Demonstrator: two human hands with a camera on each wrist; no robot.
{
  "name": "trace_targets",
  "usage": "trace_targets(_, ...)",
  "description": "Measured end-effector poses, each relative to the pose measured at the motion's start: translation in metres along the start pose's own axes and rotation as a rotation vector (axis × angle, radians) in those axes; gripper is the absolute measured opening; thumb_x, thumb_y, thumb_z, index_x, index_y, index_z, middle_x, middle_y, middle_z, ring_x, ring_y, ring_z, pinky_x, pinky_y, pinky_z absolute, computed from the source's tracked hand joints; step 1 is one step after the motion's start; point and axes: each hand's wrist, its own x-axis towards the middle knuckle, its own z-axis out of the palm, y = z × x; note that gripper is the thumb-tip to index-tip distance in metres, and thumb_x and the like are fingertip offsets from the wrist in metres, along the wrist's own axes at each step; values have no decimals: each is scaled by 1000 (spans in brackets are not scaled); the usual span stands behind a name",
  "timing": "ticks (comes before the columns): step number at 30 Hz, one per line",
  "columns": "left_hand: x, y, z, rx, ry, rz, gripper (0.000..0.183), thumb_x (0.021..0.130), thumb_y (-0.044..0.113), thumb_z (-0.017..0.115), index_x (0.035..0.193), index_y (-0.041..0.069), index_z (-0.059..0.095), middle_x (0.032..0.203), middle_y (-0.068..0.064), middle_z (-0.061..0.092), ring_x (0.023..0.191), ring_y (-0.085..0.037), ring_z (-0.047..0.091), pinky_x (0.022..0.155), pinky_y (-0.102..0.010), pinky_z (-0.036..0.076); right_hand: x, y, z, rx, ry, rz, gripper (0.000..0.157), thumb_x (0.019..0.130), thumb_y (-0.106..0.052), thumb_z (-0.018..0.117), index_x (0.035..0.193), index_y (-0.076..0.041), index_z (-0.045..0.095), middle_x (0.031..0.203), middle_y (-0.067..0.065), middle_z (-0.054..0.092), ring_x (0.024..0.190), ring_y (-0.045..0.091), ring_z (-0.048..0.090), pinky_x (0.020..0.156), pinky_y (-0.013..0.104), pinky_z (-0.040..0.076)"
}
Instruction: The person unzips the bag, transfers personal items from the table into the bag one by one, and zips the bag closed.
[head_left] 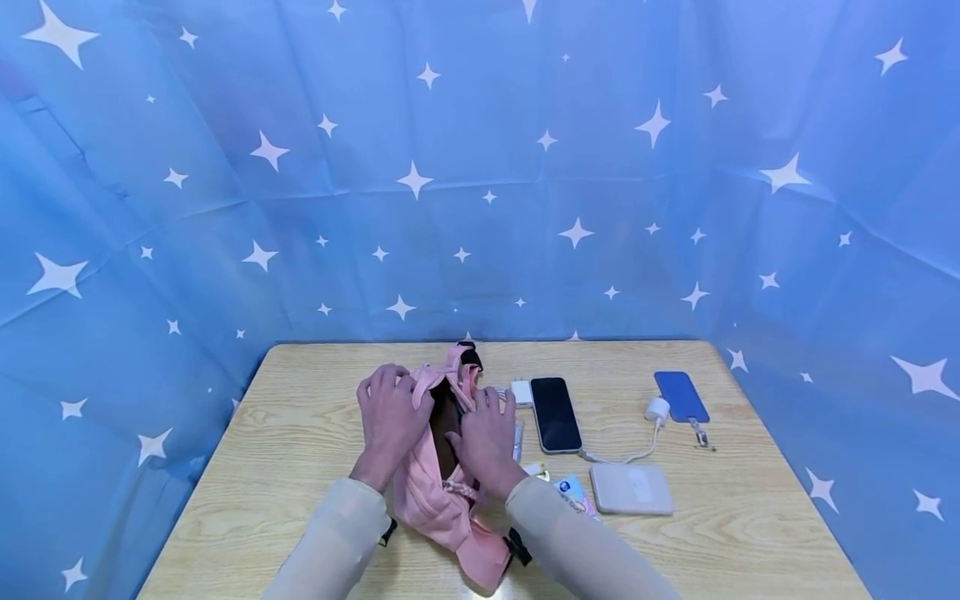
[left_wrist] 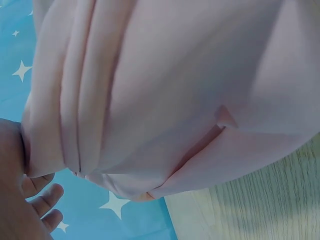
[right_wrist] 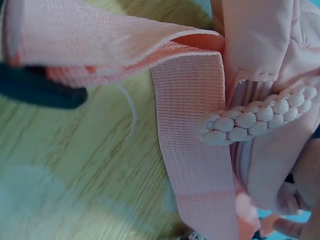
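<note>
A pink fabric bag [head_left: 423, 492] lies on the table with its zipped mouth spread and a dark inside showing. My left hand [head_left: 393, 417] grips the left edge of the mouth; in the left wrist view the bag's cloth [left_wrist: 165, 85] hides part of that hand [left_wrist: 25, 200]. Across from it, my right hand [head_left: 491, 442] holds the right edge, its thumb toward the inside. The right wrist view shows a braided zip pull [right_wrist: 255, 120] beside a pink webbing strap [right_wrist: 195, 145]. Black buckles [head_left: 517, 546] hang at the bag's ends.
Right of the bag lie a white charger [head_left: 522, 392], a dark-screened phone [head_left: 557, 415], a white power bank [head_left: 632, 489] with a cable, and a round white piece [head_left: 657, 409]. Farther right is a blue card holder [head_left: 682, 396]. Small colourful packets [head_left: 573, 487] sit by the right forearm.
</note>
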Motion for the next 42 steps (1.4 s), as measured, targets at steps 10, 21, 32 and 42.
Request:
trace_targets(10,1,-8,-2,9,0,-8,28,90,34,58,88,8,69,117,-9,58,122,-30,46,107,-53,28,-4,-1,-10,-8,-57,-19,38,85,-57,63,76,-21,73,132,4,53,129,27,39,113,58,20)
trace_targets(21,2,-16,-6,23,-13,-17,30,89,36,58,87,7,69,116,-10,58,123,-32,45,106,-53,28,-10,15,-23,170,28,-52,23,85,-42,67,73,-24,72,134,2,56,128,27,42,113,58,20)
trace_targets(32,-1,-23,-7,21,-28,-35,31,90,36,57,86,8,69,114,-10,58,122,-32,45,106,-53,28,-14,41,-29,396,107,-114,15,86,-28,70,100,-23,73,129,6,60,126,28,49,107,57,29)
trace_targets(42,2,-33,-10,12,-21,-54,33,90,37,57,84,7,69,114,-10,58,123,-32,44,105,-53,26,-3,121,-38,348,64,120,42,89,-36,66,124,-12,63,135,15,55,128,39,46,108,60,25)
